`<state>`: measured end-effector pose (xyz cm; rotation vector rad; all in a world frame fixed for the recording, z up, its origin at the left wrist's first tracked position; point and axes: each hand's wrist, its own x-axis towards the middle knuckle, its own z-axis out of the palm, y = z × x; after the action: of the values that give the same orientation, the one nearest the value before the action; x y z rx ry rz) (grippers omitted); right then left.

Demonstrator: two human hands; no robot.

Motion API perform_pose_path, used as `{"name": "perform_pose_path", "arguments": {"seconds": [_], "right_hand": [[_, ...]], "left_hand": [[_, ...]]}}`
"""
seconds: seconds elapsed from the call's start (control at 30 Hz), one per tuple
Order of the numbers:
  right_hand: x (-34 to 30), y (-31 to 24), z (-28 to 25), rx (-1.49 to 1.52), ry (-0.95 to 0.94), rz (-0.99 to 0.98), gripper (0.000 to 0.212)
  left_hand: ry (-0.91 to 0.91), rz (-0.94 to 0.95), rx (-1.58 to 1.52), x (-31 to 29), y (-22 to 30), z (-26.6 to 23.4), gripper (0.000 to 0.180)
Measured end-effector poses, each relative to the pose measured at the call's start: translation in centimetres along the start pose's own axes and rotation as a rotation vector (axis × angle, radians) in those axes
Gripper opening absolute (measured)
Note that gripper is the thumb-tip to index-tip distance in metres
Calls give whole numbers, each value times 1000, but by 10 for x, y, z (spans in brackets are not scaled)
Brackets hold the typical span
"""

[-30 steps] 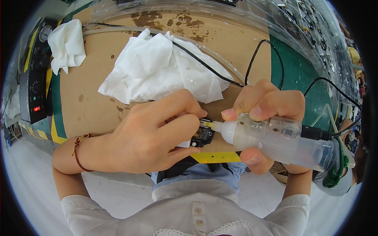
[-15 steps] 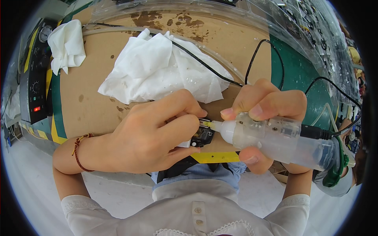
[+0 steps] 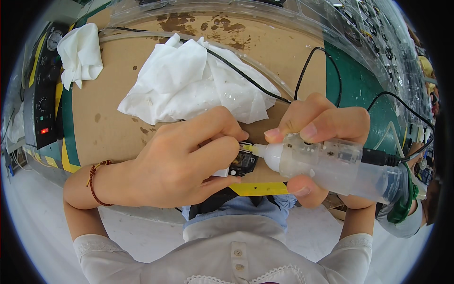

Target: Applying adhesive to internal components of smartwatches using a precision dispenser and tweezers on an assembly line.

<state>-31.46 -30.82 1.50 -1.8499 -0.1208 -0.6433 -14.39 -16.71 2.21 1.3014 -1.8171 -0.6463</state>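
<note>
My right hand point(image 3: 326, 132) grips a clear dispensing syringe point(image 3: 326, 163) with a white front end and a green cap at its rear. Its yellowish tip point(image 3: 252, 148) points left and meets a small black part point(image 3: 244, 164), or lies just over it; I cannot tell which. My left hand point(image 3: 189, 156) is closed on that black part, and its fingers hide most of it. A bit of white shows under the left fingers. Both hands are above the table's near edge.
White cloths point(image 3: 189, 85) lie crumpled beyond my hands, a black cable point(image 3: 246, 75) across them. A smaller cloth point(image 3: 81, 54) is at the far left, by a black control box point(image 3: 42, 90) with gauge and lit red switch. Brown board point(image 3: 109, 109) covers the table. Clear plastic trays point(image 3: 373, 42) stand far right.
Almost nothing differs. The syringe and my right hand have shifted very slightly; its tip stays at the black part, and my left hand keeps its place.
</note>
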Motion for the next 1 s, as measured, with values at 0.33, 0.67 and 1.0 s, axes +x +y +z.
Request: {"name": "perform_pose_path", "arguments": {"seconds": [0.33,0.67,1.0], "right_hand": [[-2,3,7,32,101,-16,56],[-2,3,8,22,104,-23,55],[1,-1,-1,-8,-18,-2,56]], "left_hand": [[-1,11,8,1,0,0,35],[-12,-3,10,0,0,-1,35],[-5,4,14,0,0,0,34]]}}
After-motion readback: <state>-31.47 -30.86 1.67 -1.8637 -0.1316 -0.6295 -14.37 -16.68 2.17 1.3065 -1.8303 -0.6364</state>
